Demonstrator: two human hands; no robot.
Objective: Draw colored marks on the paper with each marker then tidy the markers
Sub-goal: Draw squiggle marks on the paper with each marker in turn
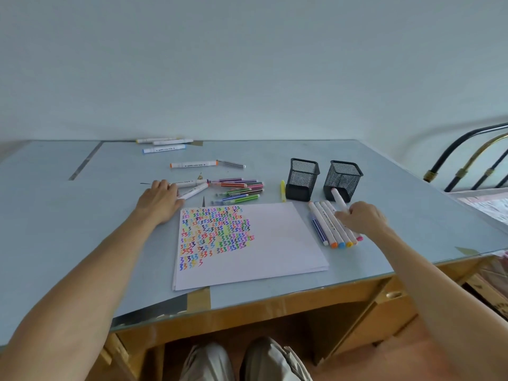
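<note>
A stack of white paper [275, 237] lies on the desk, its left half filled with rows of colored squiggles [215, 232]. My right hand [362, 217] grips a white marker [338, 199] that points up and away, just above a neat row of white markers [331, 226] right of the paper. My left hand [159, 200] rests flat on the desk above the paper's left corner, fingers on a white marker [192, 191]. Several thin striped markers [242, 189] lie scattered behind the paper. Two black mesh pen holders [302, 178] [342, 180] stand behind the row.
More white markers [193, 164] [163, 149] lie farther back, some against the wall. A yellow highlighter [283, 190] lies left of the holders. A metal bed frame [467, 158] is on the right. The desk's front edge [247, 303] runs close to my knees.
</note>
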